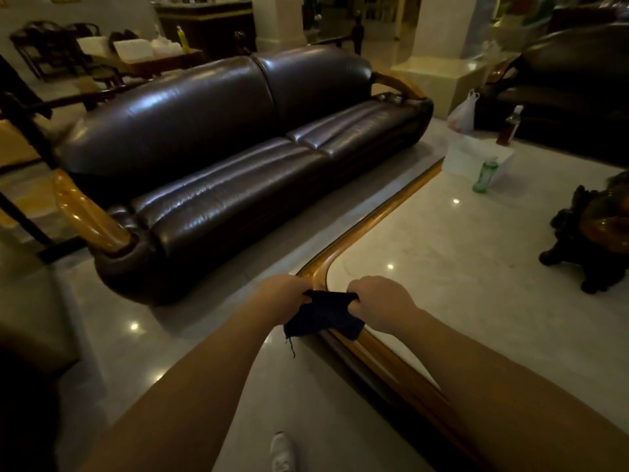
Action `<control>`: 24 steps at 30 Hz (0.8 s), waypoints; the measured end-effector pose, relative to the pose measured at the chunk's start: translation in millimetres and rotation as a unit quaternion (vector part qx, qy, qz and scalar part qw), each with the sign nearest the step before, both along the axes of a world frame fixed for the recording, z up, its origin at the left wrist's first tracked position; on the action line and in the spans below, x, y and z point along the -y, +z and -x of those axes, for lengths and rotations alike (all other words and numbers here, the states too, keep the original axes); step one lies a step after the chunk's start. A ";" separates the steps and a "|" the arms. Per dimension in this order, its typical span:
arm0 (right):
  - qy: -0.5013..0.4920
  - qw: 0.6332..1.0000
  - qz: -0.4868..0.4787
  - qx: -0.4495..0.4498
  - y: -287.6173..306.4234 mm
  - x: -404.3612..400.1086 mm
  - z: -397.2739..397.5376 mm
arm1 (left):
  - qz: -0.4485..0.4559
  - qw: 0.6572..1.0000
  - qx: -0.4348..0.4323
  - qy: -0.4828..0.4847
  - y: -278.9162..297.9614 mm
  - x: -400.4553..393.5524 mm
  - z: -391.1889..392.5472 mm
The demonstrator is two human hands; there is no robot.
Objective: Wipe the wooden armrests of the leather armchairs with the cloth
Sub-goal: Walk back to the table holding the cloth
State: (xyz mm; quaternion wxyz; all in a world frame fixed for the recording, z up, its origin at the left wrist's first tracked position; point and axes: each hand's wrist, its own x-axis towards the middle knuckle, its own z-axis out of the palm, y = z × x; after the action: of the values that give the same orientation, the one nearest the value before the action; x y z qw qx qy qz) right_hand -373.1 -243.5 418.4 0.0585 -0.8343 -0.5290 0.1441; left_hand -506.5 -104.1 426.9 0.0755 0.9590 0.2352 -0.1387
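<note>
A dark cloth (326,315) is stretched between my left hand (282,294) and my right hand (381,301), each gripping one edge, above the rounded wooden corner of a low marble table (442,253). Ahead stands a dark leather sofa (238,137) with a glossy wooden armrest (85,212) at its near left end and another wooden armrest (398,83) at its far right end. Both hands are well short of either armrest. A second leather armchair (575,83) sits at the far right.
On the marble table stand a green bottle (485,175), a brown bottle (509,126), white paper (473,155) and a dark carved ornament (592,229). A plastic bag (463,112) lies on the floor by a pillar. A side table with boxes (136,51) stands behind the sofa.
</note>
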 end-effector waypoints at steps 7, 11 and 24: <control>-0.112 0.991 0.037 -0.059 -46.3 -84.1 -32.3 | 0.072 0.993 -0.044 -0.083 -37.3 -102.6 -61.8; -0.172 0.979 0.057 -0.099 -67.0 -105.0 -45.9 | 0.093 0.987 -0.097 -0.091 -63.3 -131.7 -96.8; -0.287 0.941 0.070 -0.165 -181.3 -100.8 -113.0 | 0.163 0.964 -0.127 -0.165 -179.9 -155.2 -192.3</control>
State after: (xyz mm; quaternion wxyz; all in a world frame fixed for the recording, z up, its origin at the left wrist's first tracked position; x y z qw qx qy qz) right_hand -260.0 -142.7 237.1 0.1252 -0.9174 -0.2383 0.2931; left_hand -314.1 51.2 247.0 0.1760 0.9338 0.0560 -0.3064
